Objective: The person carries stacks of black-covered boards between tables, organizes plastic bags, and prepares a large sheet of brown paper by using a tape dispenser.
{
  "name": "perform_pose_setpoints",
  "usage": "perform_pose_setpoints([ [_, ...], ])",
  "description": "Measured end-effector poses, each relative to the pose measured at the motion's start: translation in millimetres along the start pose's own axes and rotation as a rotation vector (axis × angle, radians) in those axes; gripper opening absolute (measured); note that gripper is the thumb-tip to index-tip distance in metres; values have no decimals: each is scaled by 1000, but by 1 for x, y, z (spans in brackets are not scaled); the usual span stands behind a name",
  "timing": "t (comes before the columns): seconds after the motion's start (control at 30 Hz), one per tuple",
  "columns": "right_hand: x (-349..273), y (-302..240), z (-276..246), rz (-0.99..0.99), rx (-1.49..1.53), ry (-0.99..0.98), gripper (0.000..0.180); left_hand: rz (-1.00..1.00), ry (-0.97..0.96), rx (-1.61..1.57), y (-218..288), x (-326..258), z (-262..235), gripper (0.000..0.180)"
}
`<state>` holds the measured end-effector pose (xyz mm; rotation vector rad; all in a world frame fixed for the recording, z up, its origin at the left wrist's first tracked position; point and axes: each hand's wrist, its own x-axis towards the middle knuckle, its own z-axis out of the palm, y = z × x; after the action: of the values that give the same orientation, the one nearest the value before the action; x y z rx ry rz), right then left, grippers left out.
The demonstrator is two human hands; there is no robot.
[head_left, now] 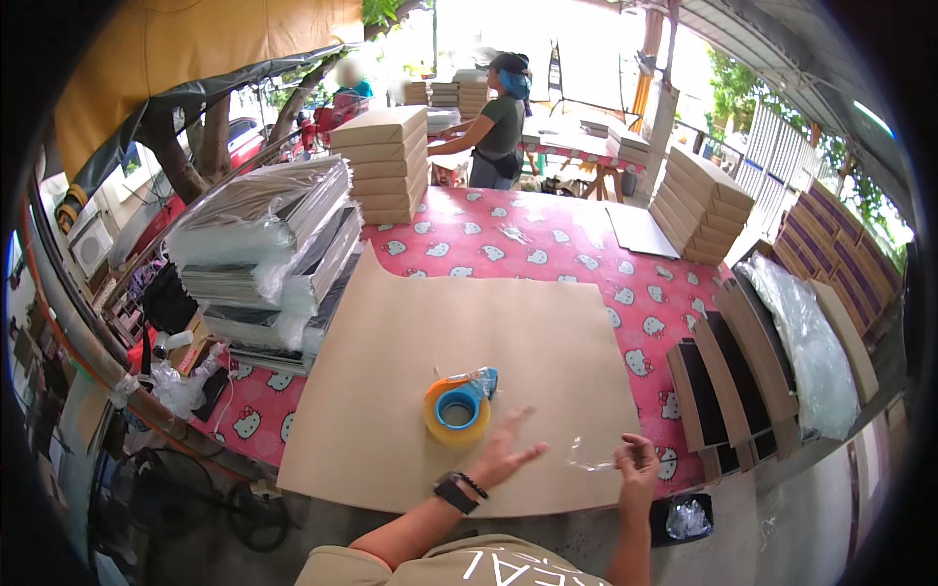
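A large sheet of brown kraft paper (391, 342) lies flat across the near part of the table. On it rests a tape dispenser (479, 381), blue and orange, with a roll of yellowish clear tape (440, 428). Just right of the roll, my left hand (503, 455) is open over the paper, fingers spread and slightly blurred. Near the paper's right edge, my right hand (637, 459) is closed in a pinch on a short strip of clear tape (590, 463). The strip hangs to the left of the fingers, above the paper.
Plastic-wrapped stacks (259, 234) and brown paper parcels (383, 166) stand at the left of the pink patterned table (508, 239). More parcels (699, 205) stand far right, with black-and-brown boards (728, 381) nearer. A black bin (674, 535) sits below. A person (500, 127) works beyond.
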<state>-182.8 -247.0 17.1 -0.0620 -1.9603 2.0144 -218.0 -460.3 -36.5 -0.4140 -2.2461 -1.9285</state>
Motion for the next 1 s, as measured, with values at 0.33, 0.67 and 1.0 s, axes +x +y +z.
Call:
perform_pose_setpoints([
  [0.33,-11,16,57,-277,-284,-260,39,-618,-38,-984,-11,-4,22,22],
  [0.67,-9,11,73,-71,-184,-573,59,-297,137,-432,0,-11,-2,18],
  [1.0,-21,33,86,-345,-516,-716,77,-479,146,-682,9,-14,-1,34],
])
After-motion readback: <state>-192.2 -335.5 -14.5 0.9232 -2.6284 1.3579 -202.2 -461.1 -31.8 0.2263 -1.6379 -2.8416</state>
